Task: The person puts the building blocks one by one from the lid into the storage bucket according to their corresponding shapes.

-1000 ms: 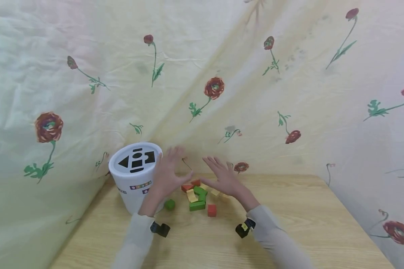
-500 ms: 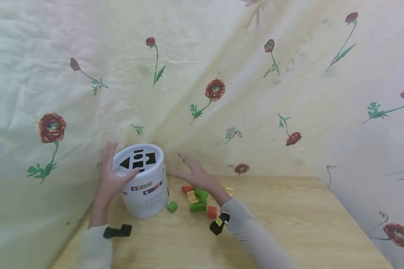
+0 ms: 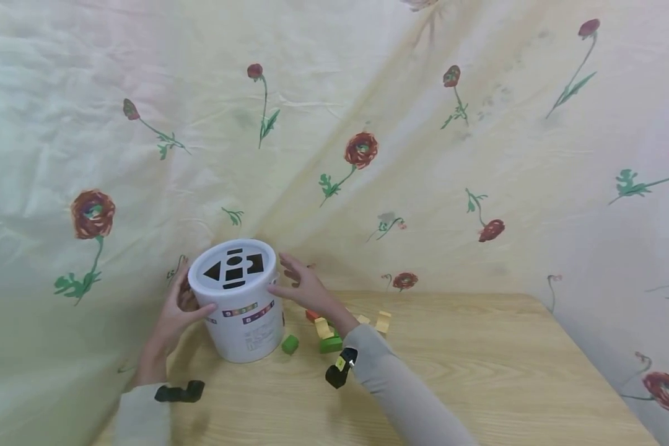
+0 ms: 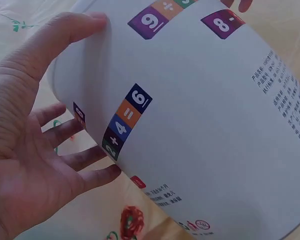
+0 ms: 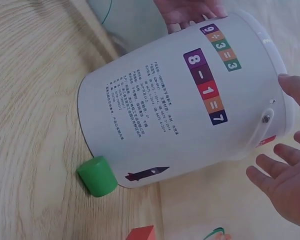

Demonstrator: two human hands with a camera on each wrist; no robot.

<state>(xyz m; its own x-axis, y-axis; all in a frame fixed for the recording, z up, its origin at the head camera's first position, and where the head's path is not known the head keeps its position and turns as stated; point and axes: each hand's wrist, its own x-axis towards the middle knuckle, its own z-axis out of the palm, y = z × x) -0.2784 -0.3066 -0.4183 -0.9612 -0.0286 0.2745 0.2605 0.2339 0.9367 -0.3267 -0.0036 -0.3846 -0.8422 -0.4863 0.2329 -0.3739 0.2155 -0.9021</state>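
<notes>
A white bucket [image 3: 245,328] with number-sum stickers stands upright on the table. Its white lid [image 3: 214,288] has several dark shape cutouts. My left hand [image 3: 173,316] is at the bucket's left side, thumb over the front and fingers spread along the far side; in the left wrist view the fingertips lie right at the wall. On the other side, my right hand [image 3: 312,291] has its thumb at the upper wall below the lid, its fingers spread beside the handle joint [image 5: 266,119]. A green cylinder block [image 5: 97,176] lies by the bucket's base.
Right of the bucket, partly behind my right forearm, lie loose blocks: a green one [image 3: 331,344], a red one [image 3: 311,315] and yellow ones [image 3: 383,322]. A flowered cloth [image 3: 479,124] hangs behind and to the left of the wooden table [image 3: 479,359].
Both hands have moved left from above the blocks to either side of the bucket. The left hand has come down along its side, and the right hand has closed in on the rim.
</notes>
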